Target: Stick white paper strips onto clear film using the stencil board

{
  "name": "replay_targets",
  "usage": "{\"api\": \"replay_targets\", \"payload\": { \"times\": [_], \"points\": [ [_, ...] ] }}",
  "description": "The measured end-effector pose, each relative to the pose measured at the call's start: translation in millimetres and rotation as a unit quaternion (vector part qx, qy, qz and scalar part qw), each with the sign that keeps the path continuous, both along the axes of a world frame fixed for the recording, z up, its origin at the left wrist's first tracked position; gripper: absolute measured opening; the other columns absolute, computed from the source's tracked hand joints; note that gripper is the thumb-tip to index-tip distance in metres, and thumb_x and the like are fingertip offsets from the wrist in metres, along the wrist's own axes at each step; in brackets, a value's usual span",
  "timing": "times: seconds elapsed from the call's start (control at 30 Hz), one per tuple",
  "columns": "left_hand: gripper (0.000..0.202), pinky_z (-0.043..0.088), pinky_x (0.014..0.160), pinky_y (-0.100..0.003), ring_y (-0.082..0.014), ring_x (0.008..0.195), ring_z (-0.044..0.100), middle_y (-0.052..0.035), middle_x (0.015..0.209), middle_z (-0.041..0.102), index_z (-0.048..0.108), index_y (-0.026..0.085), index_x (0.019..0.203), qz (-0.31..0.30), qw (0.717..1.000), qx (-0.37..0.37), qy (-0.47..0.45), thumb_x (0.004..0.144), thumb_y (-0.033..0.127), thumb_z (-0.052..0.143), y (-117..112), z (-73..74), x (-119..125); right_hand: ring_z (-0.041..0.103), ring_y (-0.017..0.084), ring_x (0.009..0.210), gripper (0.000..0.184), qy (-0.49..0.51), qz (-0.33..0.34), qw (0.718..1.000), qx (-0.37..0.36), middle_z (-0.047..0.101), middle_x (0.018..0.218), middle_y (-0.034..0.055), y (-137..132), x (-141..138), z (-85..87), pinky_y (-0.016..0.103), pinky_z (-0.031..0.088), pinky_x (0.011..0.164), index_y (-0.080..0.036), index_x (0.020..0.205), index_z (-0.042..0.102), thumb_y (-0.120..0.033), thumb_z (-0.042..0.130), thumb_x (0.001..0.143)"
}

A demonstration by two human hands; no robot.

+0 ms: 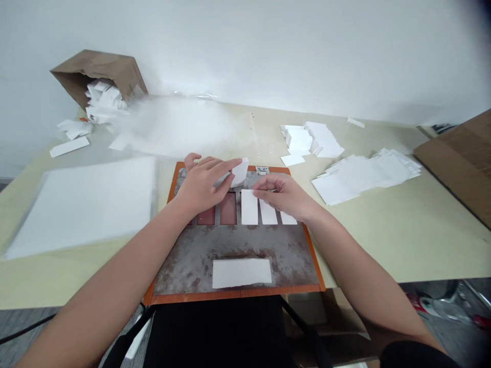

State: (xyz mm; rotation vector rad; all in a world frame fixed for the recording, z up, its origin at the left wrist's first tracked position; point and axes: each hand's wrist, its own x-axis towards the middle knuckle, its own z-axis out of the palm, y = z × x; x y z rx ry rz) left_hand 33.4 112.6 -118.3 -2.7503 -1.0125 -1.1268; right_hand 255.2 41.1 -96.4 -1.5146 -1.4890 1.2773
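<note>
- Left grip (203, 185): fingers and thumb together, clamped on a curled white paper card (240, 173), which projects just ahead of the fingertips.
- Right grip (283, 197): fingertips on a flat white rectangular card (249, 207) just ahead; clamping cannot be determined.
- Beneath both grips: rust-stained metal plate with orange rim (233, 295); its row of slots appears to keep the cards parallel.

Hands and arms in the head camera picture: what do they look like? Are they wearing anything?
The left hand and right hand are bare, with no gloves. The left forearm and right forearm have no sleeves over them. No watch, bracelet or cable shows on either arm.
</note>
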Motion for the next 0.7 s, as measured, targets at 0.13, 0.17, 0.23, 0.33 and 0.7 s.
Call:
{"api": "replay_targets", "payload": {
  "times": [0.13, 0.17, 0.23, 0.33, 0.7],
  "points": [
    [0.031, 0.03, 0.096, -0.046, -0.0201, 0.085, 0.069, -0.0024, 0.09, 0.075, 0.065, 0.029, 0.123, -0.002, 1.0, 0.004, -0.005, 0.095, 0.026, 0.05, -0.2, -0.7, 0.0, 0.035, 0.004, 0.045, 0.025, 0.026, -0.012, 1.0, -0.012, 0.063, 0.072, -0.0026, -0.1, -0.4, 0.3, 0.024, 0.024, 0.042, -0.02, 0.085, 0.066, -0.042, 0.074, 0.075],
    [0.031, 0.03, 0.096, -0.046, -0.02, 0.085, 0.069, -0.0021, 0.09, 0.075, 0.065, 0.029, 0.123, -0.003, 1.0, 0.005, -0.006, 0.095, 0.025, 0.05, -0.4, -0.5, 0.1, 0.034, 0.004, 0.045, 0.025, 0.033, -0.015, 0.999, -0.016, 0.062, 0.071, -0.003, -0.2, -0.8, 0.6, 0.024, 0.024, 0.041, -0.02, 0.085, 0.065, -0.041, 0.074, 0.075],
    [0.031, 0.029, 0.096, -0.045, -0.0199, 0.084, 0.069, -0.0013, 0.09, 0.075, 0.065, 0.029, 0.123, -0.002, 1.0, 0.001, -0.005, 0.095, 0.025, 0.051, -0.6, 0.1, 0.3, 0.033, 0.004, 0.044, 0.025, 0.043, -0.016, 0.999, -0.021, 0.061, 0.069, -0.0037, -0.2, -1.7, 1.5, 0.024, 0.022, 0.04, -0.02, 0.084, 0.065, -0.041, 0.075, 0.074],
    [0.032, 0.029, 0.096, -0.045, -0.0201, 0.085, 0.069, -0.0008, 0.09, 0.075, 0.065, 0.03, 0.123, -0.001, 1.0, -0.001, -0.003, 0.095, 0.025, 0.05, -0.5, 0.8, 0.4, 0.034, 0.004, 0.044, 0.025, 0.048, -0.017, 0.998, -0.023, 0.06, 0.067, -0.004, -0.2, -2.6, 2.2, 0.024, 0.022, 0.04, -0.02, 0.083, 0.064, -0.04, 0.076, 0.073],
    [0.031, 0.029, 0.096, -0.045, -0.0197, 0.085, 0.069, -0.0013, 0.09, 0.075, 0.064, 0.028, 0.123, -0.002, 1.0, 0.002, -0.006, 0.095, 0.024, 0.05, -1.1, 0.3, 0.4, 0.035, 0.004, 0.044, 0.023, 0.039, -0.019, 0.999, -0.022, 0.061, 0.068, -0.0035, 0.0, -1.6, 1.7, 0.023, 0.023, 0.039, -0.019, 0.083, 0.065, -0.038, 0.075, 0.074]
  ]
}}
